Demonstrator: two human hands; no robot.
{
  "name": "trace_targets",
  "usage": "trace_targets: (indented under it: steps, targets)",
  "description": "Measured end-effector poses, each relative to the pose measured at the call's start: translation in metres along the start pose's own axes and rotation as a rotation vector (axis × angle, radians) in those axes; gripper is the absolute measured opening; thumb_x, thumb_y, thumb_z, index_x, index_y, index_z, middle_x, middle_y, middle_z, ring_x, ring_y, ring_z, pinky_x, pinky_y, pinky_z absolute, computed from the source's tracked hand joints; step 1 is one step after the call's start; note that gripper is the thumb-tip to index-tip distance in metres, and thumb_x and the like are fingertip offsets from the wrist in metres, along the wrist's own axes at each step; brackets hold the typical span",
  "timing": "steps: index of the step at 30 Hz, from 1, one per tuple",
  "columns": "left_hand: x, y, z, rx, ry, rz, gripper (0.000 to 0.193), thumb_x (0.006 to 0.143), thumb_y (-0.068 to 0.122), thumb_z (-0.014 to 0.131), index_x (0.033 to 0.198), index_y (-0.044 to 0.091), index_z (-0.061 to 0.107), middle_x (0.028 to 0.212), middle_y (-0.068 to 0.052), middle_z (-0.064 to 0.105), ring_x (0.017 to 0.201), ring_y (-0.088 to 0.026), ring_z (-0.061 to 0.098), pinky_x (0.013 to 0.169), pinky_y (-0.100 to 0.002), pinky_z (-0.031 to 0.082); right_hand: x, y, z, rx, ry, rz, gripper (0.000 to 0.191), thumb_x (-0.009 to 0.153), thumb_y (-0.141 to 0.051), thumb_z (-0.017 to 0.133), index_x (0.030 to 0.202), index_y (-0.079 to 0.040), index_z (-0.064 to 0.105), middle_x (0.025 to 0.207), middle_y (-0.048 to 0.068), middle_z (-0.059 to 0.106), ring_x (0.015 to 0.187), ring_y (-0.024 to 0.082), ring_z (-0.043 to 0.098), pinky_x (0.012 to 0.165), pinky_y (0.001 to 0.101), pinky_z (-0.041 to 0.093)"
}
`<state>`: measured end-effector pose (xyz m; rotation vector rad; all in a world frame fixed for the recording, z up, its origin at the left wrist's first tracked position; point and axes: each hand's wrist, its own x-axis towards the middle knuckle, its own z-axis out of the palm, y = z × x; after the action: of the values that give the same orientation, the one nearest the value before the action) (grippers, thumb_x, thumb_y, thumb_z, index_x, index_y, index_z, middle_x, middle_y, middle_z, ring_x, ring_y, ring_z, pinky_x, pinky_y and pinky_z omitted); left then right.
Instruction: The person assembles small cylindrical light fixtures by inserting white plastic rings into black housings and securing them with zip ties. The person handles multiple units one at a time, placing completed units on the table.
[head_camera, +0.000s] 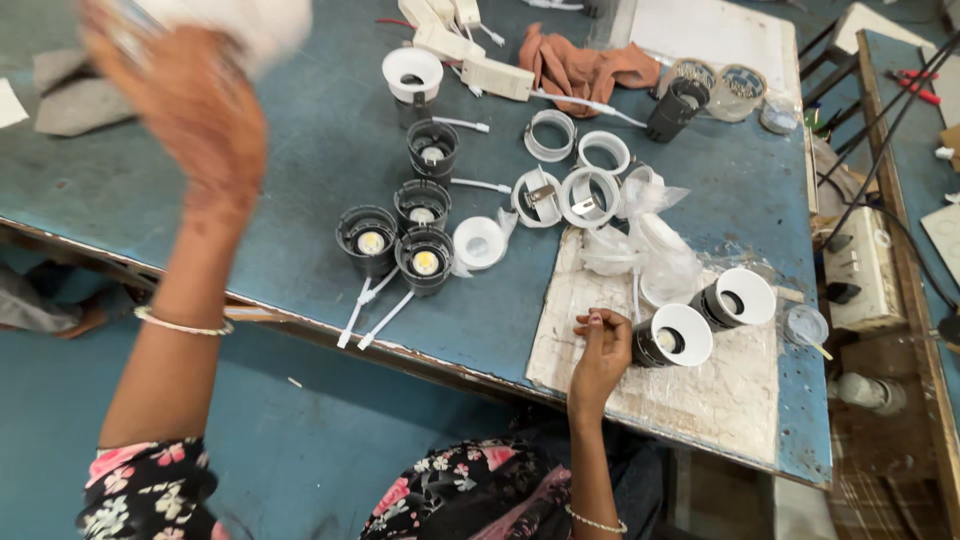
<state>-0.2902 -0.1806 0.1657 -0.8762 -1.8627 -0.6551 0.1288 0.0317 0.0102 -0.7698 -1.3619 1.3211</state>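
The person's left hand (195, 110) is raised high above the blue worktable (300, 130), fingers closed around a blurred white rounded object (262, 25), apparently lifted close to look it over. The right hand (600, 350) rests on the worn white board (610, 385) at the table's near edge, fingertips pinched together on something too small to make out. A black downlight body with a white trim ring (672, 336) lies just beside those fingers, on its side, within easy reach.
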Motion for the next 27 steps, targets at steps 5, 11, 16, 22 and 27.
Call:
trace_targets:
  steps: [5, 11, 16, 22, 27]
  targets:
    - [-0.089, 0.013, 0.035, -0.058, -0.833, 0.0, 0.038, 0.093, 0.012, 0.07, 0.13, 0.004, 0.065, 0.136, -0.011, 0.06, 0.13, -0.027, 0.055, 0.116, -0.058, 0.027, 0.005, -0.001, 0.003, -0.018, -0.014, 0.036, 0.011, 0.105, -0.012, 0.057, 0.106, -0.001, 0.059, 0.096, 0.007, 0.066, 0.087, 0.012, 0.064, 0.079, 0.0268, 0.053]
    - [-0.091, 0.013, 0.032, -0.102, -0.755, 0.087, 0.038, 0.09, 0.018, 0.07, 0.126, 0.01, 0.067, 0.137, -0.006, 0.061, 0.132, -0.022, 0.055, 0.115, -0.071, 0.019, 0.007, -0.003, 0.002, -0.101, -0.048, 0.046, 0.011, 0.105, -0.011, 0.057, 0.105, -0.001, 0.059, 0.091, 0.006, 0.068, 0.082, 0.012, 0.063, 0.077, 0.0262, 0.052]
    - [-0.068, 0.048, -0.025, -0.19, -0.609, 0.08, 0.038, 0.09, 0.021, 0.069, 0.127, 0.01, 0.068, 0.139, -0.008, 0.06, 0.134, -0.025, 0.053, 0.116, -0.069, 0.019, 0.004, -0.005, 0.001, -0.125, -0.054, 0.054, 0.011, 0.105, -0.011, 0.057, 0.105, 0.0, 0.06, 0.091, 0.007, 0.068, 0.081, 0.012, 0.062, 0.077, 0.026, 0.051]
    - [-0.048, 0.107, -0.108, -0.546, -0.59, -0.074, 0.025, 0.097, 0.019, 0.067, 0.12, 0.01, 0.069, 0.127, -0.007, 0.067, 0.126, -0.027, 0.06, 0.113, -0.047, 0.041, 0.005, -0.005, 0.003, -0.152, -0.08, 0.03, 0.009, 0.104, -0.009, 0.058, 0.103, 0.0, 0.06, 0.09, 0.007, 0.068, 0.083, 0.012, 0.064, 0.075, 0.0263, 0.053]
    - [-0.094, 0.191, -0.121, -1.099, -0.784, -0.105, 0.018, 0.095, 0.017, 0.071, 0.111, 0.011, 0.072, 0.113, -0.008, 0.072, 0.109, -0.024, 0.07, 0.095, -0.038, 0.055, 0.01, -0.011, 0.014, -0.3, -0.078, -0.009, 0.011, 0.098, -0.007, 0.06, 0.107, -0.001, 0.062, 0.101, 0.009, 0.066, 0.089, 0.015, 0.066, 0.074, 0.0276, 0.056]
